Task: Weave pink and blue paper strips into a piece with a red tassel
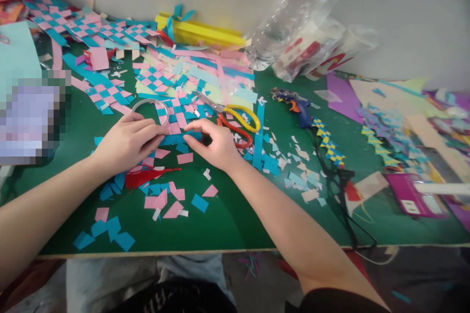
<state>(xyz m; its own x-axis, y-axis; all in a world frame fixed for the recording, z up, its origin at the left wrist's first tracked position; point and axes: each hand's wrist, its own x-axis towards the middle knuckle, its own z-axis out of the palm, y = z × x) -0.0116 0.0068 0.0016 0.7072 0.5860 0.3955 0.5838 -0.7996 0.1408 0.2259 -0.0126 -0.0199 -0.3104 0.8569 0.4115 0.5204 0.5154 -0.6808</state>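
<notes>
A blue paper strip (176, 139) lies crosswise between my two hands, low over the table. My left hand (127, 144) is closed on its left end, fingertips pressed together. At the right end, my right hand (216, 144) pinches the strip between thumb and forefinger. Just behind my left hand is a pale ring like a tape roll (168, 112). Scissors (238, 117) with yellow and red handles rest beyond my right hand, blades pointing away to the left. A red tassel (143, 177) lies in front of my left hand among pink and blue paper scraps (159, 199).
Pink-and-blue woven paper pieces (91, 27) and a yellow folded paper (205, 34) line the back. A blue glue gun (299, 107) with its black cord lies right. Bagged cups (312, 46) lean on the wall. A blurred-out device (27, 120) stands left.
</notes>
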